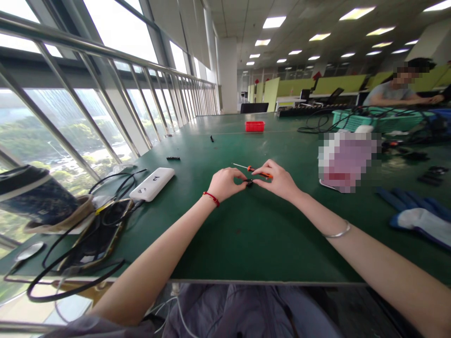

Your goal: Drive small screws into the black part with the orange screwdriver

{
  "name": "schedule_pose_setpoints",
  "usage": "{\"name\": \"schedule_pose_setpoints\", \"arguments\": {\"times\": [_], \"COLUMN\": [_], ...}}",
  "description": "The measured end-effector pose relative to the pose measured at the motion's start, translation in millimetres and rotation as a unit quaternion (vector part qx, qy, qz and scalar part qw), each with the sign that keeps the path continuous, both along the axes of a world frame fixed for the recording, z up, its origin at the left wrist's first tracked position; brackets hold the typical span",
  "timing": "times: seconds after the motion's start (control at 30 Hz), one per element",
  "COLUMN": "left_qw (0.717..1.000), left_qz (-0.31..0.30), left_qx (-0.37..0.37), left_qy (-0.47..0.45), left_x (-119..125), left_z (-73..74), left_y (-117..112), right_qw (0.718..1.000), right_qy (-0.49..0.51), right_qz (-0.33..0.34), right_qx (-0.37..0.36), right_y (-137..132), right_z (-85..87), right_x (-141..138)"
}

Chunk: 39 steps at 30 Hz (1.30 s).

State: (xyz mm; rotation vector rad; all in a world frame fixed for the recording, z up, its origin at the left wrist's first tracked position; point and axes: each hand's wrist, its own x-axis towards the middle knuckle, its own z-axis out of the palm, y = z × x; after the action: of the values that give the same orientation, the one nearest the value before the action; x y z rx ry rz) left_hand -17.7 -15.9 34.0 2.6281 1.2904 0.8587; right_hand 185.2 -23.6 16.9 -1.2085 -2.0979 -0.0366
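While I'm watching from my remote seat, the smooth green tabletop [282, 249] is filling the foreground, its front edge running just before a grey garment [225, 310]. Off to the right, a blue-and-white work glove [423, 220] is lying flat; over on the left, a white, round-cornered rectangular device [152, 184] is resting beside black cables.

And now the hands! The left hand [227, 183] is pinching a small black part [249, 182] between thumb and fingers, and the right hand [276, 180] is closing on its other side, both grips parted only by the part's thickness. A screwdriver with an orange-and-black handle and thin metal shaft [259, 172] is apparently sitting tucked in the right hand, its shaft pointing away from the part.

So I'm judging this handwork as under way; fingers are hiding the detail, so I'm not telling what's finished or left on that part. Farther out, a flat black strip [173, 158] and a stubby black piece [212, 138] are lying apart, unjoined to it. Beyond them a red plastic box [254, 126] is standing, and a person [391, 94] is sitting farther right.
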Motion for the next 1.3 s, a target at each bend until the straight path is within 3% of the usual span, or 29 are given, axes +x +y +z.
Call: {"name": "schedule_pose_setpoints", "arguments": {"times": [0.2,0.43,0.57,0.73,0.87,1.03,1.17,1.3], "left_qw": [0.994,0.993,0.986,0.941,0.899,0.860,0.863,0.852], "left_qz": [0.061,0.076,0.128,0.319,0.413,0.460,0.452,0.485], "left_qx": [-0.079,-0.041,-0.027,-0.053,-0.102,-0.165,-0.179,-0.152], "left_qy": [-0.035,0.077,0.104,0.101,0.100,0.147,0.137,0.125], "left_x": [17,24,-1,-64,-104,-124,-127,-128], "left_z": [-13.1,-20.4,-3.1,33.3,47.0,47.2,51.0,54.0], "left_y": [-1,0,8,20,24,27,26,24], "right_qw": [0.996,0.995,0.996,0.995,0.996,0.995,0.995,0.995], "right_qy": [0.021,-0.026,-0.030,-0.042,-0.054,-0.065,-0.067,-0.069], "right_qz": [-0.085,-0.093,-0.084,-0.081,-0.066,-0.061,-0.059,-0.056], "right_qx": [0.017,-0.019,-0.017,-0.028,-0.034,-0.032,-0.040,-0.045], "right_y": [12,12,9,9,9,10,9,9], "right_z": [-3.1,-9.1,-7.7,-8.1,-10.1,-11.3,-10.8,-10.8], "right_x": [16,15,14,15,14,13,13,12]}}
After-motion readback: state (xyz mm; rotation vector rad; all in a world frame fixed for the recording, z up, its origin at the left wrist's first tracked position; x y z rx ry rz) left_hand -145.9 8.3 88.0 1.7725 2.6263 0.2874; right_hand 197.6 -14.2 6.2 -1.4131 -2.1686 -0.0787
